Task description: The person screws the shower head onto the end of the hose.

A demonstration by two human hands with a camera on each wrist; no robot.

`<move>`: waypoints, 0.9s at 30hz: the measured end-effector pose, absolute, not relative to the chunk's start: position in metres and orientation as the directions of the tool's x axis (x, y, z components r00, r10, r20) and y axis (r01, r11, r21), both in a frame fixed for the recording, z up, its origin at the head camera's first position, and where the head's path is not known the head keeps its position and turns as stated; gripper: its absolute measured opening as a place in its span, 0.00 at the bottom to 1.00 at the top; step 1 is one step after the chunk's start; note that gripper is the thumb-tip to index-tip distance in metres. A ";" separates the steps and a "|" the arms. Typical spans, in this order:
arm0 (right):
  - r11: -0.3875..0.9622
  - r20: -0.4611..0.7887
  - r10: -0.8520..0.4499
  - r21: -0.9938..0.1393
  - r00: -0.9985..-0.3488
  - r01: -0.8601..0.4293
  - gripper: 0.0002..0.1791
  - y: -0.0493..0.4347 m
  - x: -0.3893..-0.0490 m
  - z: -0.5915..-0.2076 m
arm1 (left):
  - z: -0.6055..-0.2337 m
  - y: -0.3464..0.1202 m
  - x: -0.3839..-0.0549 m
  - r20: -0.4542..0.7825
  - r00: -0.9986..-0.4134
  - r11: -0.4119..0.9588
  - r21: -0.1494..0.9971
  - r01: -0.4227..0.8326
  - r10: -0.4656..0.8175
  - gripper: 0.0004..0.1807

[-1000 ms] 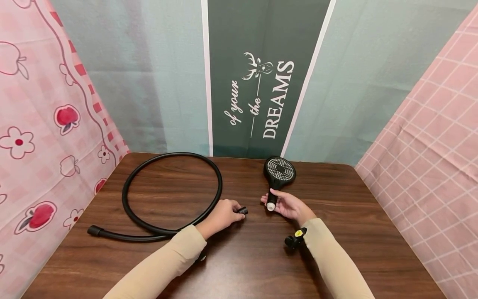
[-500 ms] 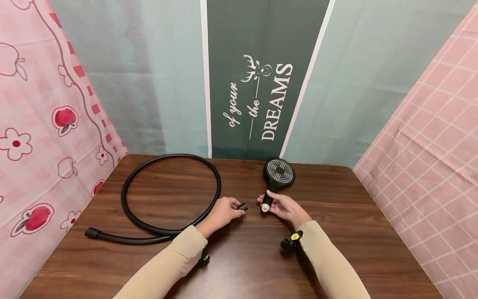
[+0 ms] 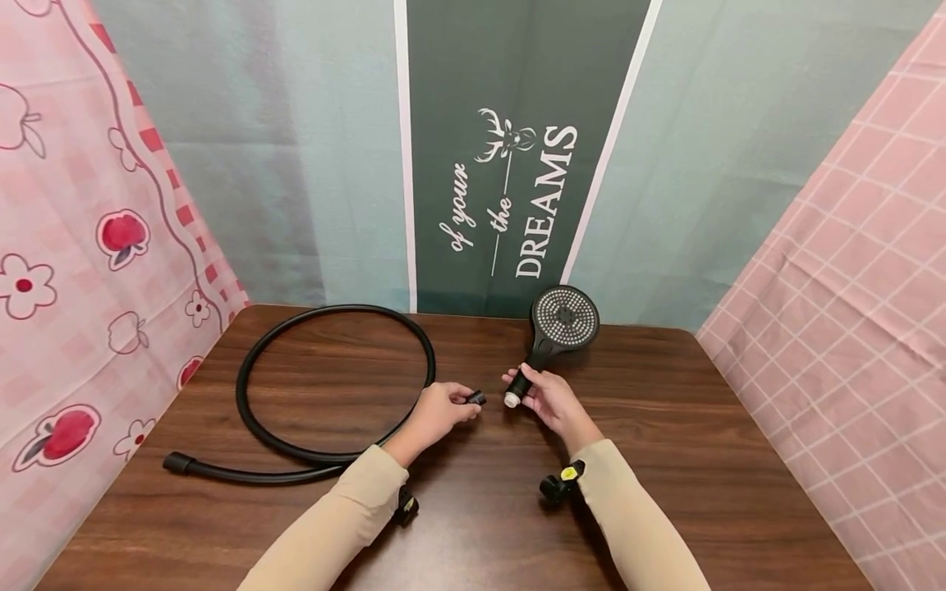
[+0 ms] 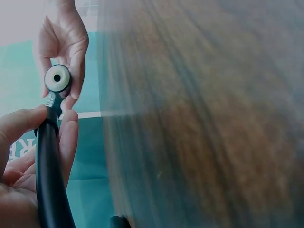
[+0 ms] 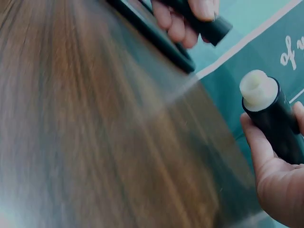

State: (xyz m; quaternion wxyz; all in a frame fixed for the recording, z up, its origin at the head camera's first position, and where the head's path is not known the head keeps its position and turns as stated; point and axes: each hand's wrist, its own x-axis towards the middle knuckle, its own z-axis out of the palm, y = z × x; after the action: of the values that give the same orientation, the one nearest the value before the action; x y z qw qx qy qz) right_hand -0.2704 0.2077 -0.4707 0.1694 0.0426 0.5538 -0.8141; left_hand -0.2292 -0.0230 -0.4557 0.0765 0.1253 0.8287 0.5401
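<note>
In the head view my left hand point(image 3: 438, 412) pinches the black end fitting point(image 3: 476, 398) of a shower hose point(image 3: 248, 349). The left wrist view shows thumb and fingers on either side of that fitting. My right hand point(image 3: 556, 404) grips the handle of a black shower head point(image 3: 566, 318), its grey-dotted face toward the camera and tilted up to the right. The handle's white hollow end point(image 5: 259, 88) points down toward the hose fitting, a short gap apart from it. The hose's other fitting point(image 3: 179, 463) lies on the table at the left.
The hose lies in one big loop on the left of the brown wooden table point(image 3: 665, 427). A grey-green curtain point(image 3: 332, 164) hangs behind the table's back edge. Pink cloths hang at both sides. Small black cameras point(image 3: 557, 488) are strapped to both wrists.
My right hand has moved left and raised the shower head, turning its white end toward the hose fitting. My left hand has risen slightly with the fitting.
</note>
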 end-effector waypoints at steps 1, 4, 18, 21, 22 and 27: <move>-0.337 -0.250 -0.206 -0.890 -0.946 0.308 0.18 0.206 -0.270 -0.469 | -0.456 -0.023 -0.230 0.011 -0.957 0.382 0.915 0.127 0.291 0.12; -0.361 -0.214 -0.143 -0.898 -0.966 0.252 0.21 0.201 -0.269 -0.463 | -0.455 -0.022 -0.231 0.020 -0.956 0.365 0.922 0.130 0.291 0.13; -0.348 0.021 0.082 -0.936 -0.996 -0.049 0.17 0.180 -0.256 -0.438 | -0.441 -0.028 -0.234 0.057 -0.976 0.321 0.939 0.124 0.210 0.16; -0.348 0.065 0.097 -0.933 -0.993 -0.095 0.17 0.177 -0.253 -0.433 | -0.439 -0.029 -0.235 0.061 -0.977 0.289 0.950 0.120 0.204 0.16; -0.348 0.077 0.101 -0.931 -0.992 -0.108 0.17 0.175 -0.252 -0.431 | -0.439 -0.029 -0.235 0.063 -0.977 0.280 0.953 0.120 0.203 0.16; -0.355 0.116 0.129 -0.922 -0.985 -0.155 0.16 0.167 -0.248 -0.423 | -0.436 -0.032 -0.233 0.056 -0.981 0.277 0.955 0.107 0.186 0.17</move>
State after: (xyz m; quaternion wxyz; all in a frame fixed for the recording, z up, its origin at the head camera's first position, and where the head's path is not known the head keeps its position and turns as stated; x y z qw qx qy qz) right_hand -0.2480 0.1672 -0.4234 -0.0864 -0.0116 0.5614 -0.8230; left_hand -0.2327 -0.0325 -0.4360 0.0331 0.0918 0.7985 0.5940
